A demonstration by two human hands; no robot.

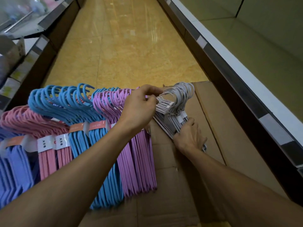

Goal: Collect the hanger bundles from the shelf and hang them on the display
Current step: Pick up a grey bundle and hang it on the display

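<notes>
Shelving (24, 51) with blurred goods fills the far left edge, beside a yellow tiled aisle floor (127, 51) that runs away from the viewer.

Below it, colored hanger bundles lie fanned in a row, hooks pointing away. From the left: a violet-blue bundle (13, 174), a pink bundle (47, 159), a blue bundle (78, 140) and a lilac bundle (141, 161). Each is banded near the neck with a paper label. They appear to rest across cardboard boxes (164, 185); what supports the leftmost ones is hidden.

The left hand (139, 107) reaches across the lilac bundle. Its fingers are curled and pinch the hooks of a grey-white bundle (177, 102), which lies on the cardboard just to the right of the lilac one.

The right hand (190, 136) is lower, curled around the shoulder end of that same grey-white bundle. So both hands are clamped on 1 bundle, at opposite ends.

Along the right edge stands an empty-looking shelf unit (246, 79) with price strips.

This looks like the collecting step: the grey-white bundle is being gathered or squared up, and no display rail is in view. The next move likely calls for keeping the loose hooks together, lifting the bundle clear of its neighbor, and carrying it to the display.
</notes>
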